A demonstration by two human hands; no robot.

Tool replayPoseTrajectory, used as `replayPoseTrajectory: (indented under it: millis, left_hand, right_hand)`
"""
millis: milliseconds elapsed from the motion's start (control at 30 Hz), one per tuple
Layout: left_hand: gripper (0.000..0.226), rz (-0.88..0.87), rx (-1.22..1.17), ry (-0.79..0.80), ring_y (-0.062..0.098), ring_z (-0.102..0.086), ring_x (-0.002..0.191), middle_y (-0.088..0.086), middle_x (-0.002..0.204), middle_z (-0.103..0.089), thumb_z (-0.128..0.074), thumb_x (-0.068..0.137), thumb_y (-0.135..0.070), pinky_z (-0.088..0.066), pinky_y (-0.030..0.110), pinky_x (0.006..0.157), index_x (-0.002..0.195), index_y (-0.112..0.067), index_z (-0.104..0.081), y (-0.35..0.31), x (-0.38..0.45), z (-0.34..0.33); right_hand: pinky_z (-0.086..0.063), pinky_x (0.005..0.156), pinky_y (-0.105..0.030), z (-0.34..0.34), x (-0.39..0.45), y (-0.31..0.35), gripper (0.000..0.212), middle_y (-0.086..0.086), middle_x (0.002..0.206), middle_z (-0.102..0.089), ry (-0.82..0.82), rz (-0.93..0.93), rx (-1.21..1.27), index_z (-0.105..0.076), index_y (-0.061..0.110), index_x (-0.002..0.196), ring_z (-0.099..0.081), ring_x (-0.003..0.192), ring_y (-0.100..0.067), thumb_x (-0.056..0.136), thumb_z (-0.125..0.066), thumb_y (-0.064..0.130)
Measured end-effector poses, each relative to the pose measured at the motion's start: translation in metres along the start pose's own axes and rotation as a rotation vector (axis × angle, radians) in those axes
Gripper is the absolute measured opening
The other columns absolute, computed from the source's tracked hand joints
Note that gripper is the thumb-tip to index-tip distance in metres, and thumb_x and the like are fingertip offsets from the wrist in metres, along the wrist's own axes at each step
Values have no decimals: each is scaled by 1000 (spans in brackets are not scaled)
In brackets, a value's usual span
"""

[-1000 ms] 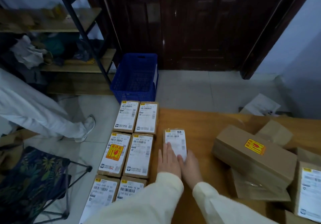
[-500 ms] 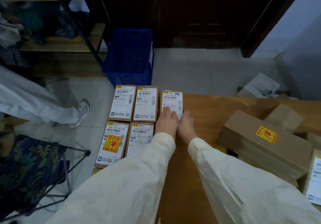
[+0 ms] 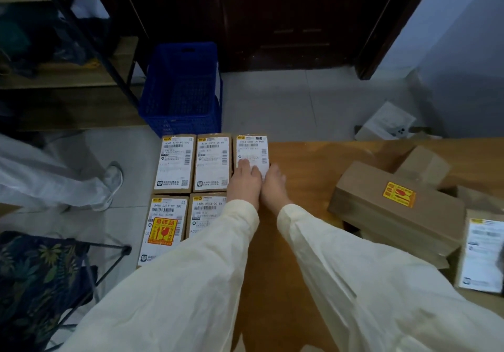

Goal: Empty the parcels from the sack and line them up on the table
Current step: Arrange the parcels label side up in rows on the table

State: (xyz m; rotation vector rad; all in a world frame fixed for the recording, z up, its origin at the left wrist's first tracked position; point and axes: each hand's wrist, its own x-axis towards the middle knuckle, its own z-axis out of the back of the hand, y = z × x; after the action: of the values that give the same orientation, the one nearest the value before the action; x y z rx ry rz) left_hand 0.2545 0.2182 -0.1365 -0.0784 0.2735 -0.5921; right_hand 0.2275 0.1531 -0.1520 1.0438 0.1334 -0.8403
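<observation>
Your left hand (image 3: 243, 181) and right hand (image 3: 273, 185) lay side by side, flat and open, on the near end of a small parcel (image 3: 252, 153) at the far edge of the counter (image 3: 305, 177). Neither grip was closed around it; the fingers only pressed down on its white label. That parcel sat just beside two others along the far edge, the middle parcel (image 3: 213, 162) touching it and the corner parcel (image 3: 175, 162) at the counter's far left corner. Behind them toward you, along the left edge, lay a parcel with a yellow and red sticker (image 3: 163, 229) and another parcel (image 3: 206, 215) partly under your left sleeve. At the right edge a loose heap of brown boxes (image 3: 395, 207) lay unsorted. A blue crate (image 3: 182, 89) stood on the floor beyond the counter.
</observation>
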Motion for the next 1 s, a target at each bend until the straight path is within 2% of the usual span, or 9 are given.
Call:
replayPoseTrajectory:
  millis: [133,300,433,533,667,767,833,900,1000]
  left_hand:
    - [36,-3,32,10,28,-52,114,15,138,-33,-50,89,-6,-46,33,91,124,-7,-45,-7,2,0]
    - [36,33,46,9,30,-51,113,16,132,-37,-54,88,-11,-48,38,89,121,-7,-44,-13,-2,3]
    - [61,43,-37,-62,33,-34,134,16,149,-23,-66,79,-13,-35,42,108,133,-8,-38,-21,-24,1]
    - [60,-31,-141,-109,30,-24,141,16,151,-25,-62,84,-17,-28,40,114,137,-6,-38,-51,-61,-2]
    - [55,-220,-206,-3,25,-18,143,13,150,-28,-59,86,-24,-19,33,116,137,-10,-40,-113,-123,-26]
    - [50,-329,-258,102,21,-18,143,7,150,-27,-54,89,-26,-20,30,116,136,-16,-40,-160,-157,-43]
    - [46,-394,-303,159,19,-26,139,4,148,-29,-51,90,-26,-27,27,113,134,-18,-40,-191,-172,-46]
    - [43,-479,-396,201,20,-39,130,4,142,-35,-51,89,-21,-35,26,106,131,-17,-43,-224,-180,-42]
    - [46,-495,-515,303,23,-46,124,4,139,-38,-51,88,-18,-38,29,101,133,-14,-40,-274,-177,-34]
  right_hand:
    - [-40,100,-44,3,-8,-8,35,-12,128,-49,-58,-10,9,-44,9,122,-42,120,-28,97,-43,32]
    - [-35,98,-39,7,-44,-24,34,-19,121,-51,-115,51,-24,-49,0,117,-46,114,-33,100,-33,25]
    - [-39,102,-32,28,-109,-63,33,-4,129,-46,-73,46,191,-45,12,129,-47,117,-19,99,-36,24]
    - [-44,100,-31,53,-163,-109,27,1,123,-49,-200,0,262,-48,18,123,-52,109,-11,97,-42,20]
    - [-49,94,-34,100,-208,-169,25,1,115,-50,-422,-195,314,-45,24,112,-55,103,-13,92,-51,11]
    - [-49,91,-36,152,-215,-197,28,-1,110,-51,-719,-214,324,-46,24,106,-55,104,-19,87,-56,6]
    - [-46,94,-38,192,-208,-208,28,-3,112,-50,-835,-195,230,-50,16,111,-53,107,-22,86,-59,9]
    - [-43,94,-38,228,-196,-216,31,-11,119,-50,-858,-236,82,-52,8,116,-50,111,-27,86,-58,12]
    - [-43,93,-39,260,-179,-227,33,-14,123,-53,-743,-348,6,-53,6,121,-49,115,-29,90,-50,19]
